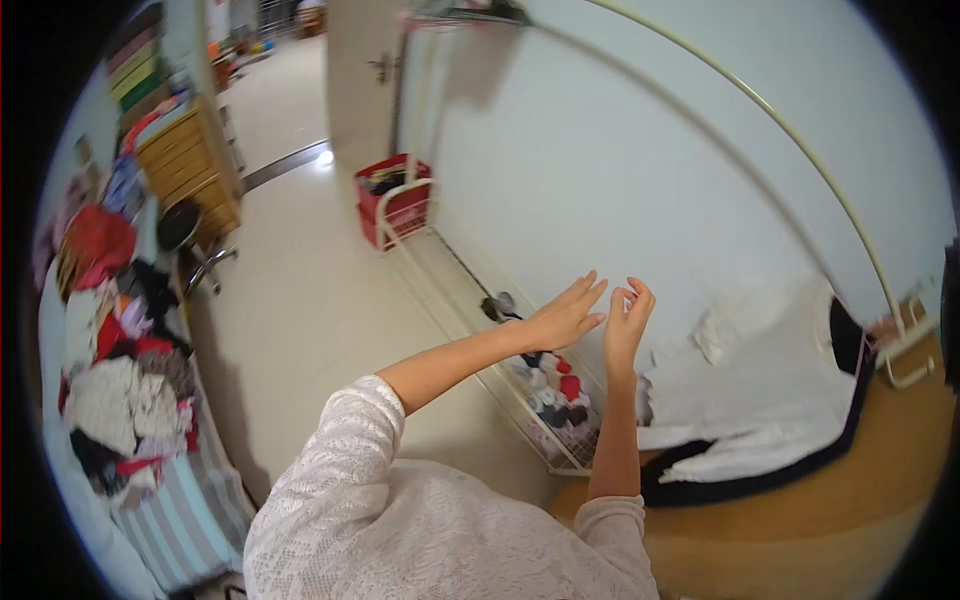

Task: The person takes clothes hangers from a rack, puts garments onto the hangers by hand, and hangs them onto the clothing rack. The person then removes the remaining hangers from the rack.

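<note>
My left hand (566, 316) is raised over the low rack, fingers spread and holding nothing. Close beside it on the right is my right hand (629, 312), its fingers curled but apart, with nothing seen between them. The hands do not appear to touch. Below them, the white wire rack (510, 392) holds small clothes (556, 385) in red, white and dark colours. To the right of my right hand, a white long-sleeved top (765, 390) lies spread over a dark garment (700, 492) on the wooden table (850, 505).
A bed (185, 520) piled with clothes (120, 400) runs along the left. Beyond it stand a black stool (179, 225) and wooden drawers (180, 155). A red basket (370, 205) stands by the open door (362, 90). A pale rail (770, 105) arches at the right.
</note>
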A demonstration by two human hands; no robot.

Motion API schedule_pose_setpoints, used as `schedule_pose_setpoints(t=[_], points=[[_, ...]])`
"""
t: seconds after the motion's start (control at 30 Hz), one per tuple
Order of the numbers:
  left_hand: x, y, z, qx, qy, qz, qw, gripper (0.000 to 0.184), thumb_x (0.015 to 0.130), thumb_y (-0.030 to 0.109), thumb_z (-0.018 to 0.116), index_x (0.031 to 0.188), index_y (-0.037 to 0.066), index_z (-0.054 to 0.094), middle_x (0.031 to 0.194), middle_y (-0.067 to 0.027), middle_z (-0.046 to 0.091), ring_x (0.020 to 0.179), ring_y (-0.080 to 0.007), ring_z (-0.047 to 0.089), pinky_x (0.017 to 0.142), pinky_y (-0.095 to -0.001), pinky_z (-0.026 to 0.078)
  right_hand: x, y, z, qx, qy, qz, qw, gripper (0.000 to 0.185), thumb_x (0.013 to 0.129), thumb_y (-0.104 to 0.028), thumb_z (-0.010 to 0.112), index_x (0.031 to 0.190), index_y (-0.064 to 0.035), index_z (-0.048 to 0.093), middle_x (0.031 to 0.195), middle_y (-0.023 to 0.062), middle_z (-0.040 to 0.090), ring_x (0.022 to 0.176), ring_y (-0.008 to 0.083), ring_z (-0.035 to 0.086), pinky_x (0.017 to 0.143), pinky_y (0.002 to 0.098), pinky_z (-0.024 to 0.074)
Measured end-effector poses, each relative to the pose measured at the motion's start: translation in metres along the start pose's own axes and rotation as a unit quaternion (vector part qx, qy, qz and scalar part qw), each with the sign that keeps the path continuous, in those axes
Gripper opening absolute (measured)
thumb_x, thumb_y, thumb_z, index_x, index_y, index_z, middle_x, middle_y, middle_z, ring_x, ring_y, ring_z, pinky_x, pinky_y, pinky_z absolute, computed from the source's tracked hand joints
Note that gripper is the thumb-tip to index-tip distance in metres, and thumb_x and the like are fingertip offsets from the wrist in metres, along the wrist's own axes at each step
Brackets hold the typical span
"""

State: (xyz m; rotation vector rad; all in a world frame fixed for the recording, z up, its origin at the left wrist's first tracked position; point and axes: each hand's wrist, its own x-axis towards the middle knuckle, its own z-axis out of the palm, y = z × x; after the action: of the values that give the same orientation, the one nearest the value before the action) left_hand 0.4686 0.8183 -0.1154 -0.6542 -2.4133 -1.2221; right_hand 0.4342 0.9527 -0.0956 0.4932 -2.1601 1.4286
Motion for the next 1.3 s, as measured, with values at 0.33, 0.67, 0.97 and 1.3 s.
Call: schedule_pose_setpoints(t=[0.33, 0.67, 0.97, 1.3], points=[[-0.17, -0.053, -0.197, 0.112, 0.109, -0.173, 0.972, 0.059, 0.095, 0.024, 0.046, 0.142, -0.003, 0.021, 0.147, -0.0308, 0.012, 0.138, -0.0426, 0.013, 0.112, -0.0463, 0.019, -0.059, -0.13, 0.237, 0.119, -0.219, -0.076, 0.965, 0.031, 0.091, -0.016, 0.053, 0.117, 0.0002, 0.046, 0.117, 0.0142, 0.044, 0.095, 0.0209, 0.054, 0.08, 0.0334, 0.0446], [-0.399, -0.053, -0.376, 0.348, 0.229, -0.311, 0.854, 0.069, 0.088, 0.026, 0.058, 0.141, -0.001, 0.024, 0.146, -0.032, 0.013, 0.135, -0.0491, 0.016, 0.104, -0.0635, 0.019, -0.205, -0.316, 0.44, 0.234, -0.384, -0.142, 0.882, 0.033, 0.091, -0.019, 0.055, 0.116, 0.0012, 0.047, 0.117, 0.0156, 0.046, 0.092, 0.0225, 0.056, 0.084, 0.0356, 0.0443], [-0.557, -0.039, -0.463, 0.426, 0.339, -0.432, 0.719, 0.073, 0.085, 0.026, 0.061, 0.142, 0.0, 0.023, 0.146, -0.0325, 0.01, 0.136, -0.0491, 0.013, 0.104, -0.0653, 0.016, -0.321, -0.431, 0.562, 0.296, -0.519, -0.215, 0.773, 0.033, 0.088, -0.013, 0.054, 0.117, 0.0011, 0.046, 0.116, 0.0158, 0.046, 0.095, 0.0233, 0.056, 0.086, 0.035, 0.0439], [-0.655, -0.057, -0.53, 0.44, 0.428, -0.523, 0.591, 0.075, 0.085, 0.025, 0.061, 0.143, 0.001, 0.02, 0.147, -0.031, 0.009, 0.137, -0.0476, 0.009, 0.104, -0.0648, 0.012, -0.394, -0.512, 0.673, 0.375, -0.595, -0.257, 0.663, 0.032, 0.088, -0.012, 0.054, 0.116, 0.0019, 0.046, 0.114, 0.0172, 0.046, 0.085, 0.0232, 0.059, 0.079, 0.0335, 0.0473]])
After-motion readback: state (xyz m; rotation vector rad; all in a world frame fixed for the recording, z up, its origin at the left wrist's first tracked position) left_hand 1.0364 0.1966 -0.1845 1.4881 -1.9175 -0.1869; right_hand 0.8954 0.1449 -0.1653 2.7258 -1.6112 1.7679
